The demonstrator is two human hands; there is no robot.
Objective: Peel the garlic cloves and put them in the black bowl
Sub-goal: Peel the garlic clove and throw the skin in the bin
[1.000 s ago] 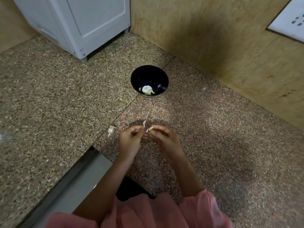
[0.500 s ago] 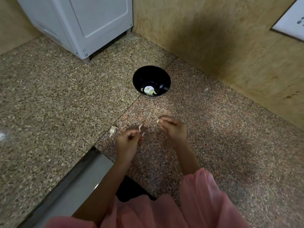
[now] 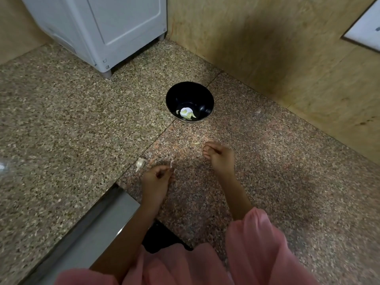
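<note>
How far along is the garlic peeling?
Done: a few peeled cloves lie in the black bowl. In hand: the left hand pinches a strip of peel; the right hand has curled fingers, contents unclear. Left: one unpeeled clove on the counter.

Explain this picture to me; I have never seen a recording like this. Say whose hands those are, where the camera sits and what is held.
No machine here: a person works with bare hands, and the one camera sits on their head, looking down. The left hand pinches a thin strip of garlic skin. The right hand reaches forward with bunched fingertips; whether it holds anything I cannot tell. On the speckled stone surface stands a black bowl with peeled cloves inside. An unpeeled clove lies beside the left hand, and a small pale scrap near the right fingertips.
</note>
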